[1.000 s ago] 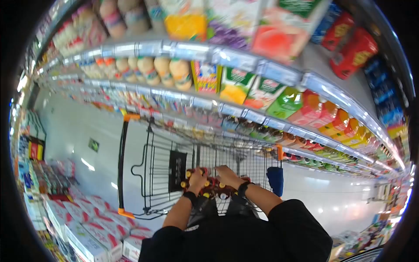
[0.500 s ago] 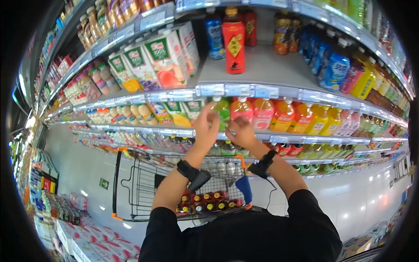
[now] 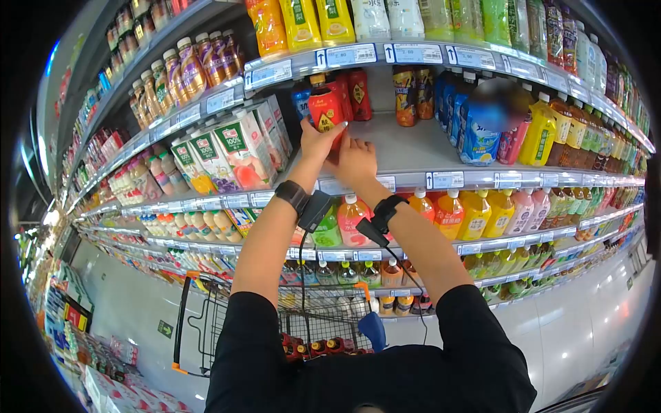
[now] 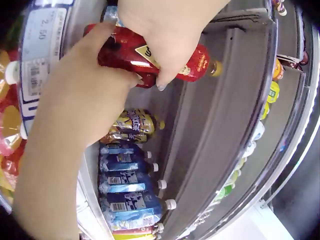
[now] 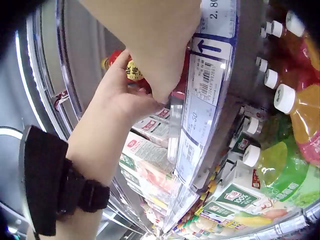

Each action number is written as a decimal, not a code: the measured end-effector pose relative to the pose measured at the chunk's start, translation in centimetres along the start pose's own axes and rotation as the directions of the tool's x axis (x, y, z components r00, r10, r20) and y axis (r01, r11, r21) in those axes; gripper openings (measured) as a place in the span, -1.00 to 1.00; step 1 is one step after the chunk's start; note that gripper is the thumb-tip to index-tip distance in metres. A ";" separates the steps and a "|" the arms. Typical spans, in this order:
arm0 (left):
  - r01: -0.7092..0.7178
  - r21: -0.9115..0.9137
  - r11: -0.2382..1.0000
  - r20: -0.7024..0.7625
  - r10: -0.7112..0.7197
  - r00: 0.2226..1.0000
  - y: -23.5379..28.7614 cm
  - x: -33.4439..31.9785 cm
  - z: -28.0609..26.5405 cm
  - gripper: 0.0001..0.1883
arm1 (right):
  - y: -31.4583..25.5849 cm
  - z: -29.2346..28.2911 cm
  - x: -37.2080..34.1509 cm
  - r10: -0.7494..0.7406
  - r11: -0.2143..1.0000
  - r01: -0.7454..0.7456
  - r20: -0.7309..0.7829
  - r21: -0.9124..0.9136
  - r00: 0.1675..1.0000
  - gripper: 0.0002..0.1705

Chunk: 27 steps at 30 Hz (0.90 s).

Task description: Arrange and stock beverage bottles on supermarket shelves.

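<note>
Apparently setting or straightening red bottle at front of shelf (near other red bottles); grasping middle with left hand, lower end with right hand. Likely calls for steady, upright release.

Red bottle partly behind left hand

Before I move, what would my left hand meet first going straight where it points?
Beyond the red bottle your left hand grips, probably the other red bottles behind it on the shelf, though depth is unclear.
</note>
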<state>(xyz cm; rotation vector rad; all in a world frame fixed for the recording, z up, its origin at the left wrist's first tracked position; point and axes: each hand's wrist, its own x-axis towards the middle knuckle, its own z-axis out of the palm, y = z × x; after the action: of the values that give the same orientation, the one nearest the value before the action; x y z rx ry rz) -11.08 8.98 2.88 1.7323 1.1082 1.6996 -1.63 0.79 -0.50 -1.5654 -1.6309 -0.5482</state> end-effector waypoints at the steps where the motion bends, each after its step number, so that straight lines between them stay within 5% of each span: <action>1: 0.008 0.004 1.000 -0.004 -0.008 1.000 -0.4 0.5 0.3 -0.08 | -0.1 -0.1 0.0 0.001 1.000 -0.001 0.031 -0.005 1.000 -0.10; 5: 0.020 0.030 0.999 -0.015 -0.020 1.000 -1.2 0.9 1.2 -0.20 | 0.0 -0.8 0.3 0.032 0.999 -0.037 0.160 0.029 0.987 -0.13; 9: -0.161 0.148 0.976 -0.039 0.168 0.985 1.5 -1.7 0.1 -0.28 | 0.2 0.0 0.1 0.025 0.996 -0.032 0.082 0.086 0.996 -0.16; 13: -0.275 0.031 0.961 -0.047 0.276 0.960 2.8 -4.4 -0.3 -0.32 | 0.5 0.7 -0.3 0.018 0.995 -0.018 -0.002 0.097 1.000 -0.19; 15: -0.427 0.033 0.904 -0.035 0.428 0.903 2.9 -5.4 -0.5 -0.30 | 0.9 0.4 -0.4 0.019 0.989 -0.023 0.025 0.147 0.999 -0.22; 18: -0.570 0.235 0.787 0.062 0.573 0.817 4.4 -7.5 -2.3 -0.27 | 1.6 -0.1 -1.1 -0.138 0.957 0.168 -0.138 0.238 0.981 -0.30; 22: -0.777 0.082 0.624 0.161 0.761 0.628 6.7 -11.2 -4.6 -0.30 | 1.7 -0.7 -1.7 -0.149 0.714 0.429 -0.479 0.553 0.865 -0.37; 25: -0.720 0.080 0.689 0.183 0.700 0.690 7.9 -15.1 -6.9 -0.28 | 1.4 -1.5 -4.9 -0.263 0.693 0.443 -0.373 0.569 0.890 -0.36; 27: -0.532 0.227 0.816 0.368 0.434 0.822 6.8 -18.5 -9.6 -0.30 | 1.1 -3.5 -8.9 -0.413 0.625 0.445 -0.211 0.641 0.886 -0.26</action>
<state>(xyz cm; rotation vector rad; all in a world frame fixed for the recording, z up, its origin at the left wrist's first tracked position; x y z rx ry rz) -17.20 -11.64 -1.49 2.5714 0.8763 1.4941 -0.36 -7.26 -5.57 -0.6065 -1.8910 -0.1662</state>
